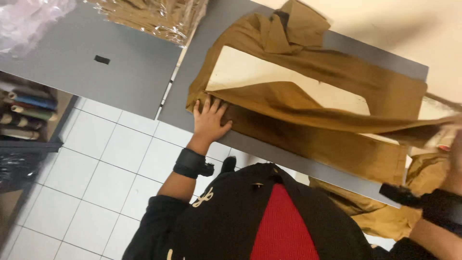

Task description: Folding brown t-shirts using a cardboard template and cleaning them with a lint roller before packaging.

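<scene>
A brown garment lies spread over a pale card sheet on a grey table. My left hand presses flat, fingers apart, on the garment's near left corner at the table edge. At the far right edge of the view my right hand grips the garment's stretched end and pulls it taut above the table. Both wrists carry black bands.
A second grey table stands to the left with a plastic-wrapped brown bundle and clear plastic on it. Rolls of cloth lie on a shelf below. More brown fabric hangs at lower right over white floor tiles.
</scene>
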